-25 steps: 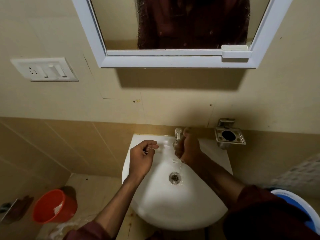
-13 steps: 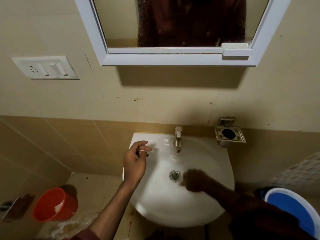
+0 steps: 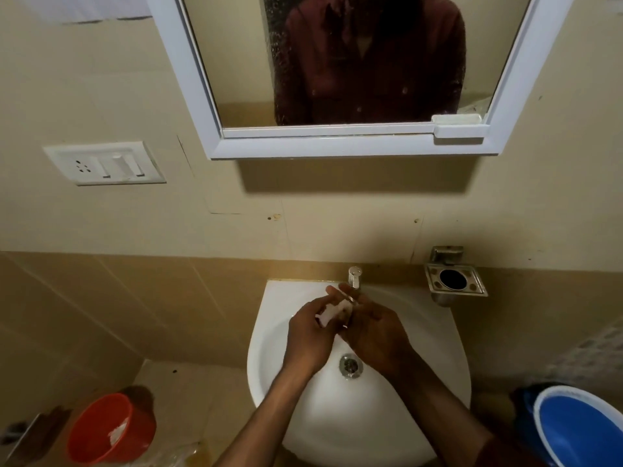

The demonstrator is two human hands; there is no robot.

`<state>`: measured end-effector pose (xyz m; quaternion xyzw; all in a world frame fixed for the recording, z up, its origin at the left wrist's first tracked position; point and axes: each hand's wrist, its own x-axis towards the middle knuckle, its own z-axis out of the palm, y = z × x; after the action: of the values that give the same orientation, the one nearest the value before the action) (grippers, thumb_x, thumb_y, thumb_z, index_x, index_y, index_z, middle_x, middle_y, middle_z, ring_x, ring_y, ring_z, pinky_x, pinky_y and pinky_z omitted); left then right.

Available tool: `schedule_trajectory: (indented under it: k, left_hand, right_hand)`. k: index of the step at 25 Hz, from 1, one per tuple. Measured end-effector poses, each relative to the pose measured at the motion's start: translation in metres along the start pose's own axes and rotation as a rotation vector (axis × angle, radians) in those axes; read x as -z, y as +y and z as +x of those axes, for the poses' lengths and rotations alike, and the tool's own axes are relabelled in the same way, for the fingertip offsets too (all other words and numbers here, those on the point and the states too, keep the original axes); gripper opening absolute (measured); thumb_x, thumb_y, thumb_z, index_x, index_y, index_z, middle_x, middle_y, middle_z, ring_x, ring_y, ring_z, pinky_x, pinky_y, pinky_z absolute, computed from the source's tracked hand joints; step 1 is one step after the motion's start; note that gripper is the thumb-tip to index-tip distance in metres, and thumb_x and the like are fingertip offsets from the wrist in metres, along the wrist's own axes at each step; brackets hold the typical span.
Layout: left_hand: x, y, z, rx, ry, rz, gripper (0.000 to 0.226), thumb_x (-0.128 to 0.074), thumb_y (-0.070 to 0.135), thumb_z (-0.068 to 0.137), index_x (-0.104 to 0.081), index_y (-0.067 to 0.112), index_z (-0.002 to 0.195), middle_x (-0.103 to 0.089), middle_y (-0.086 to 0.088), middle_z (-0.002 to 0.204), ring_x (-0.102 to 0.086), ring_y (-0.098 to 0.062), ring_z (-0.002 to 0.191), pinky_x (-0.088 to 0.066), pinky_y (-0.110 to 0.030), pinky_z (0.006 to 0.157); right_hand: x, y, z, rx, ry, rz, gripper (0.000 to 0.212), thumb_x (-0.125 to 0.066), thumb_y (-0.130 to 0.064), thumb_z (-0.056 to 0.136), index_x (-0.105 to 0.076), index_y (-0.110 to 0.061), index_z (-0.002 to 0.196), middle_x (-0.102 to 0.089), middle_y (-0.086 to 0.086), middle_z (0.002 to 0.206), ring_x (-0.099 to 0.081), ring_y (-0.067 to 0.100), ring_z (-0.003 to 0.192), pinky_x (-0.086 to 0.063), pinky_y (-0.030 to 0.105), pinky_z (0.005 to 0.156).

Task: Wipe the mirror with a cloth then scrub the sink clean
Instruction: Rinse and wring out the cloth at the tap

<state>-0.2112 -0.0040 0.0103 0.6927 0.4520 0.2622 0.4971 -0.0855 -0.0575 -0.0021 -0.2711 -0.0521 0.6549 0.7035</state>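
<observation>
A small white piece [image 3: 332, 312], cloth or soap not being distinguishable, is being pinched in the curled left hand [image 3: 312, 335] and met by the loosely open right hand [image 3: 374, 332], both being held over the white sink [image 3: 421, 382] just below the tap [image 3: 354, 276]. The drain [image 3: 350, 365] is being left exposed beneath the wrists. The mirror [image 3: 236, 62] is being shown spotted above

two hands [image 3: 312, 335] [image 3: 374, 335], one sink [image 3: 421, 399], one mirror [image 3: 354, 62], two buckets [image 3: 108, 429] [image 3: 583, 429].
</observation>
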Motion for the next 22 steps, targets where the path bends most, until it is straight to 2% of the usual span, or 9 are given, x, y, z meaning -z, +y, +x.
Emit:
schedule_trajectory:
  k: [1, 3, 6, 8, 10, 13, 16, 19, 22]
  left_hand:
    - [0.002, 0.001, 0.004, 0.017, 0.002, -0.021, 0.022, -0.073, 0.031, 0.084, -0.071, 0.026, 0.105, -0.070, 0.011, 0.095, -0.066, -0.013, 0.083, -0.049, -0.019, 0.067]
    - [0.010, 0.002, 0.008, 0.089, -0.010, -0.172, 0.019, -0.077, 0.016, 0.080, -0.073, 0.021, 0.097, -0.072, 0.001, 0.087, -0.067, -0.016, 0.074, -0.051, -0.024, 0.061]
    - [0.027, 0.003, 0.015, 0.177, -0.065, -0.334, 0.023, -0.075, -0.003, 0.077, -0.070, 0.015, 0.091, -0.070, 0.000, 0.079, -0.063, -0.015, 0.069, -0.049, -0.027, 0.057]
    - [0.035, 0.005, 0.018, 0.213, -0.086, -0.353, 0.018, -0.074, 0.001, 0.078, -0.069, 0.017, 0.086, -0.066, 0.008, 0.069, -0.055, -0.013, 0.063, -0.042, -0.027, 0.054]
    - [0.039, 0.008, 0.018, 0.243, -0.103, -0.402, 0.009, -0.069, 0.009, 0.083, -0.071, 0.017, 0.084, -0.066, 0.007, 0.067, -0.054, -0.014, 0.061, -0.043, -0.028, 0.057]
    - [0.044, 0.009, 0.017, 0.254, -0.052, -0.447, 0.010, -0.061, 0.009, 0.088, -0.067, 0.014, 0.082, -0.067, 0.000, 0.074, -0.061, -0.019, 0.071, -0.051, -0.032, 0.067]
    - [0.047, 0.008, 0.016, 0.342, -0.108, -0.537, 0.011, -0.057, 0.009, 0.087, -0.066, 0.012, 0.084, -0.067, -0.006, 0.082, -0.064, -0.021, 0.076, -0.053, -0.032, 0.065]
    - [0.045, 0.010, 0.016, 0.385, -0.189, -0.582, 0.016, -0.062, 0.010, 0.085, -0.071, 0.007, 0.098, -0.072, -0.009, 0.092, -0.067, -0.018, 0.074, -0.055, -0.030, 0.064]
    - [0.043, 0.017, 0.014, 0.345, -0.231, -0.617, 0.015, -0.061, -0.005, 0.082, -0.067, 0.006, 0.090, -0.072, -0.007, 0.078, -0.067, -0.013, 0.062, -0.052, -0.022, 0.053]
  right_hand:
    - [-0.002, 0.003, 0.000, 0.022, 0.033, -0.053, 0.045, -0.047, 0.001, 0.086, -0.052, -0.006, 0.130, -0.059, 0.017, 0.135, -0.065, 0.031, 0.107, -0.050, 0.041, 0.096]
    - [-0.009, 0.004, -0.003, 0.082, 0.127, -0.311, 0.036, -0.050, 0.006, 0.091, -0.057, -0.005, 0.125, -0.067, 0.016, 0.122, -0.068, 0.029, 0.105, -0.051, 0.042, 0.099]
    - [-0.019, 0.001, -0.012, 0.226, 0.258, -0.696, 0.014, -0.065, -0.003, 0.090, -0.066, -0.002, 0.103, -0.075, 0.017, 0.095, -0.074, 0.029, 0.082, -0.061, 0.035, 0.075]
    - [-0.021, -0.001, -0.013, 0.313, 0.353, -0.786, 0.018, -0.072, -0.013, 0.087, -0.066, 0.000, 0.098, -0.075, 0.017, 0.084, -0.072, 0.030, 0.067, -0.059, 0.032, 0.061]
    - [-0.020, 0.000, -0.010, 0.339, 0.362, -0.769, 0.021, -0.072, -0.018, 0.086, -0.067, -0.001, 0.097, -0.071, 0.015, 0.077, -0.066, 0.025, 0.060, -0.055, 0.031, 0.058]
    - [-0.021, 0.000, -0.005, 0.362, 0.361, -0.706, 0.016, -0.066, -0.017, 0.091, -0.067, -0.004, 0.101, -0.066, 0.008, 0.069, -0.059, 0.019, 0.055, -0.050, 0.029, 0.053]
    - [-0.026, -0.009, -0.001, 0.396, 0.283, -0.803, 0.019, -0.064, -0.019, 0.093, -0.061, -0.005, 0.106, -0.056, 0.008, 0.059, -0.045, 0.015, 0.046, -0.039, 0.026, 0.044]
    - [-0.032, -0.016, 0.001, 0.355, 0.157, -0.840, 0.024, -0.066, -0.021, 0.091, -0.059, -0.010, 0.111, -0.060, 0.005, 0.065, -0.046, 0.015, 0.050, -0.038, 0.024, 0.046]
    - [-0.032, -0.013, -0.003, 0.236, 0.139, -0.607, 0.041, -0.075, -0.035, 0.080, -0.061, -0.010, 0.110, -0.059, 0.004, 0.078, -0.053, 0.016, 0.065, -0.045, 0.025, 0.055]
